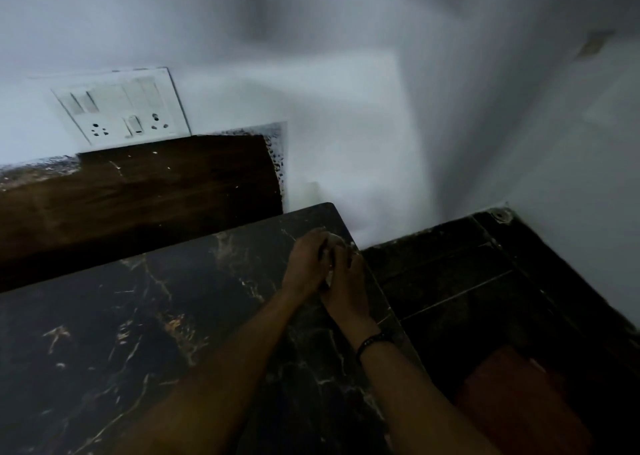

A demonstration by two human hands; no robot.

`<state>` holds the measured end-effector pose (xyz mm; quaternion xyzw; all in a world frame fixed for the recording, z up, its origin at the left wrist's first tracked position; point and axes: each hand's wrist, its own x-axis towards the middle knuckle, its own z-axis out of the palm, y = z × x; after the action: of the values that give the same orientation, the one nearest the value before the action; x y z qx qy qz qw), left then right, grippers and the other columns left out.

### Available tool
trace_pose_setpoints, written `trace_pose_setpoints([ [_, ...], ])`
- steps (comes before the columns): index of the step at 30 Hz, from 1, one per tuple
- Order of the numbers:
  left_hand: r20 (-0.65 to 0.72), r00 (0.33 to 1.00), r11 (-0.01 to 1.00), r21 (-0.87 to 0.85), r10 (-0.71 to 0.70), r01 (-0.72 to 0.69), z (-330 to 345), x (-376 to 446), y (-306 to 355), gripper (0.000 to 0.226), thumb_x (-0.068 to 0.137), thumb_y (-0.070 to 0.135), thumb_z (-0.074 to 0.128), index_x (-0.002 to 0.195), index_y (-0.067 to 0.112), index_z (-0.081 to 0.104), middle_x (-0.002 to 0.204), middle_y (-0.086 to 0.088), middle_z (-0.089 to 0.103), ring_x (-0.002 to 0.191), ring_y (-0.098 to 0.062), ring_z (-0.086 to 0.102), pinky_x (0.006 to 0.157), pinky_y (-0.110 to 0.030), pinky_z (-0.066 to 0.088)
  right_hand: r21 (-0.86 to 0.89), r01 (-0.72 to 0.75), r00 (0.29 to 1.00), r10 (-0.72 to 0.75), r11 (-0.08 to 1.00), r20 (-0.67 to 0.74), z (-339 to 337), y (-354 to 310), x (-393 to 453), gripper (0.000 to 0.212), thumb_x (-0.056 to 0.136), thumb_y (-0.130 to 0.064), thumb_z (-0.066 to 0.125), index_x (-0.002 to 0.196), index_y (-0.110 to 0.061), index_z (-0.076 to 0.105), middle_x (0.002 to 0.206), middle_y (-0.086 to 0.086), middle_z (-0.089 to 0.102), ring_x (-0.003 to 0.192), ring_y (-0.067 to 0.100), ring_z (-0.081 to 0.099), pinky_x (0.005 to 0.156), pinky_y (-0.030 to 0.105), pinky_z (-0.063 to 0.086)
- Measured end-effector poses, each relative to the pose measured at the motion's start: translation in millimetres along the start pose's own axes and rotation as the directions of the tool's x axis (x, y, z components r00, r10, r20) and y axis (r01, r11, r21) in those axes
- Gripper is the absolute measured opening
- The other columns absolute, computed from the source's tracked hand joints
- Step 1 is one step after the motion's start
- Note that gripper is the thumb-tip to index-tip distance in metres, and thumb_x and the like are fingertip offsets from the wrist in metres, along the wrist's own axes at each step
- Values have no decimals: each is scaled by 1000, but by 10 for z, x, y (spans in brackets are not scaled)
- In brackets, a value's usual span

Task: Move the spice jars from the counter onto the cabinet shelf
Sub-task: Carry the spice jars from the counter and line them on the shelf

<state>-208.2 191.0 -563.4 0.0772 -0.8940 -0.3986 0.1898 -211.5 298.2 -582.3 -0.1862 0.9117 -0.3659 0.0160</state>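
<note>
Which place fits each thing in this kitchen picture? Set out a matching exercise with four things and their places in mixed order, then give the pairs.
Things:
1. switch panel
2. wristband
3. pale object
4. wooden board

Places:
A. between both hands at the counter corner
B. on the white wall, upper left
C. behind the marble counter, below the switches
D. on the right arm

Pairs: 1-B, 2-D, 3-A, 4-C

Left hand (306, 264): fingers curled, pressed against the right hand.
Right hand (343, 281): fingers curled, just beside the left; dark band on wrist.
Forearms: both reach forward, converging.
</note>
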Motion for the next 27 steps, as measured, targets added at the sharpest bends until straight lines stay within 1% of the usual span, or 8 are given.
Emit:
trace_pose_setpoints([
  [2,-18,984,979,-102,-179,176,12,-7,-62,30,96,10,52,125,5,60,123,-16,63,112,-19,58,97,-20,40,7,-23,1000,23,1000,-11,69,27,-7,79,82,-38,70,146,-28,24,133,12,36,111,30,53,80,33,54],
  [6,202,905,880,-231,-375,416,-26,53,-123,39,104,23,44,141,11,50,135,-13,57,113,-22,57,96,-28,47,3,-26,999,26,1000,-46,163,73,26,83,78,-39,75,144,-28,25,131,11,37,107,28,55,74,27,50],
  [10,188,911,869,-279,-367,408,-72,1,-52,31,105,21,43,127,9,60,119,-12,65,102,-21,62,87,-29,52,37,-39,995,42,999,-94,183,72,39,79,76,-40,77,139,-24,32,136,11,43,118,26,50,92,38,51],
  [13,105,898,840,-322,-426,436,-120,-81,25,32,105,20,41,109,4,68,102,-13,70,91,-26,66,83,-37,55,153,-11,981,41,988,-191,112,23,40,70,74,-36,82,130,-26,40,131,4,55,117,19,56,95,30,49],
  [17,-72,893,852,-340,-445,397,-384,-199,54,28,103,18,46,99,6,71,94,-9,71,87,-23,67,79,-36,55,262,35,995,-9,965,-99,-112,-95,-7,88,71,-45,80,142,-22,34,141,3,49,127,18,49,102,36,48],
  [19,-70,900,852,-360,-430,379,-497,-219,62,23,101,18,51,92,8,70,89,-7,71,84,-25,67,76,-35,55,313,47,998,-31,949,-58,-228,-153,0,94,68,-45,79,145,-26,29,143,3,47,130,20,47,103,39,48],
  [24,-16,905,743,-578,-424,337,-894,-266,397,23,99,21,55,98,6,72,96,-14,74,92,-31,71,84,-44,59,541,47,999,-45,840,-18,-660,-538,-21,80,66,-40,73,129,-61,28,134,-11,55,117,10,56,92,29,52],
  [27,-3,917,658,-697,-400,284,-1137,-271,654,21,97,16,58,100,1,73,100,-18,74,92,-31,71,85,-43,57,640,67,998,-41,765,-56,-840,-742,-33,66,70,-33,65,123,-59,34,120,-19,60,102,-3,62,76,14,53],
])
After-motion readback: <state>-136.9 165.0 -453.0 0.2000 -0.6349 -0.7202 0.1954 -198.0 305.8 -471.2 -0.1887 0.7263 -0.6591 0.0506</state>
